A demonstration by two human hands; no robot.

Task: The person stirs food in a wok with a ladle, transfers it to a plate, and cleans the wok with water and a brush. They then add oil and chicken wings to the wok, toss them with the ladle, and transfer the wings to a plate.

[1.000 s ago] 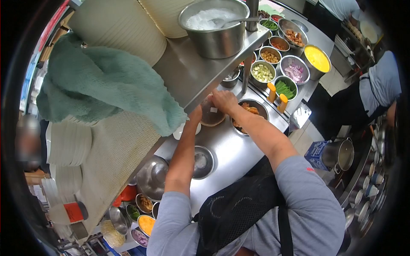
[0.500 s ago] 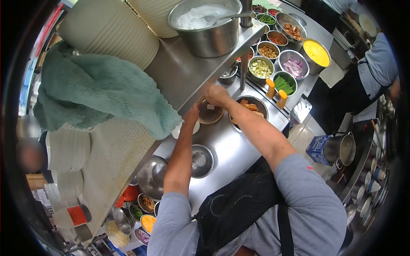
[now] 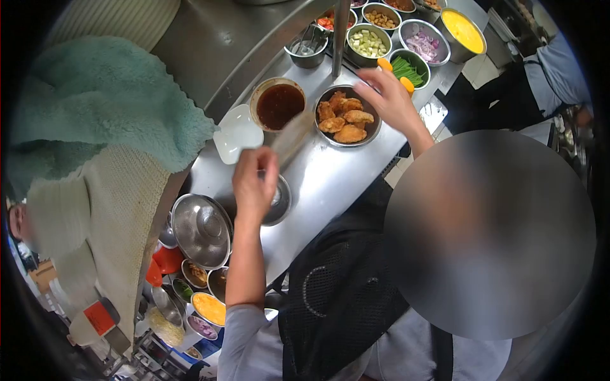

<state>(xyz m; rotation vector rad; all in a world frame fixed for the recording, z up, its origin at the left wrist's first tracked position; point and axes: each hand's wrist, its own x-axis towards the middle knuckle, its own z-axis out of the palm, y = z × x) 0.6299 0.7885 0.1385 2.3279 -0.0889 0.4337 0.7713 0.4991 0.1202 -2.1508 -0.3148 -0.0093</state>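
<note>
My left hand [image 3: 253, 185] is closed with its fingers pinched at the edge of a clear lid [image 3: 295, 136], which is smeared by motion. Just beyond the lid stands a round bowl of dark brown sauce [image 3: 280, 107], uncovered. A white square dish [image 3: 237, 135] sits beside that bowl. My right hand [image 3: 393, 101] is open and appears to hold nothing, its fingers apart over the right rim of a metal bowl of fried chicken pieces [image 3: 349, 119]. Partly behind my left hand, a small metal bowl [image 3: 277, 202] rests on the steel counter.
Metal bowls of diced green vegetable [image 3: 368, 43], chopped onion [image 3: 427, 44] and yellow liquid [image 3: 464, 32] line the far side. A shelf post [image 3: 340, 41] rises near them. A green towel [image 3: 114, 108] hangs at the left. Another person [image 3: 549, 82] stands at right.
My hands have moved apart from the sauce bowl, and the clear lid has come off it toward me in my left hand. My right hand has shifted right, over the chicken. The view has shifted.
</note>
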